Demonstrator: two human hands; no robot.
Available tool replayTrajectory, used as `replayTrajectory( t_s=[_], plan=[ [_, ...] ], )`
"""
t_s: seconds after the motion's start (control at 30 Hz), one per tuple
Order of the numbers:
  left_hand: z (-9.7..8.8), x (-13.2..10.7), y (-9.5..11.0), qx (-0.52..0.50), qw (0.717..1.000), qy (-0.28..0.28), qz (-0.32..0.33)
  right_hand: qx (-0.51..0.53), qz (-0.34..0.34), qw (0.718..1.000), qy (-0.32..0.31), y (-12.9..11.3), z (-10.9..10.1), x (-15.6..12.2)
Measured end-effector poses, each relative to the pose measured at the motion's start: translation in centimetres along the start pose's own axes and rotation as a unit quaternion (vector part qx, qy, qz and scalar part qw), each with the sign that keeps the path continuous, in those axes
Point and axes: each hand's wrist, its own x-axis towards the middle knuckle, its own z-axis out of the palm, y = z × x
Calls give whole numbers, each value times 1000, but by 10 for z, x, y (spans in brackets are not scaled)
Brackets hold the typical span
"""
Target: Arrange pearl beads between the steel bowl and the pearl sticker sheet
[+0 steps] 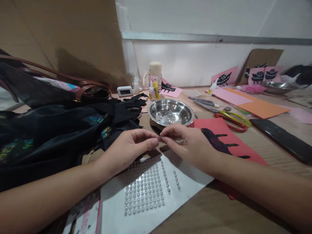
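My left hand (pixel 136 144) and my right hand (pixel 192 148) meet fingertip to fingertip, just in front of a metal bowl (pixel 190 113). Both are closed in a pinch. Whatever sits between the fingertips is too small to make out. Beneath them lies a white sheet with rows of pearl stickers (pixel 143 191); its far part is hidden by the hands. A red card (pixel 246 146) with a black animal-shaped cutout (pixel 214 139) is partly covered by my right hand and forearm. Small shiny bits lie in the bowl.
Black fabric (pixel 48 133) and a brown-strapped bag (pixel 80 87) fill the left. Glue bottles (pixel 151 91), a drinking bottle (pixel 155 76) and a small digital display (pixel 125 91) stand behind. Scissors (pixel 230 120), a black phone (pixel 282 139) and orange paper (pixel 265 105) lie right.
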Motion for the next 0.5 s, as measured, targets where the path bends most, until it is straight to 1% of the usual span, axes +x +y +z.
replayTrajectory(
  t_s=[0.17, 0.27, 0.33, 0.4, 0.5],
  plan=[
    [0, 4, -3, 3, 1000, -12, 15, -11, 10, 1000, -8, -1, -8, 4],
    [1, 4, -4, 49, 997, -28, 55, -28, 4, 999, -21, -9, -20, 8],
    [3, 1, -3, 120, 987, -48, 91, -43, -6, 997, -59, -16, -28, 9],
    [5, -3, -2, 201, 970, -69, 117, -63, -32, 991, -112, -22, -33, 7],
    [7, -7, 0, 274, 948, -87, 140, -95, -77, 975, -188, -22, -36, -1]
  ],
)
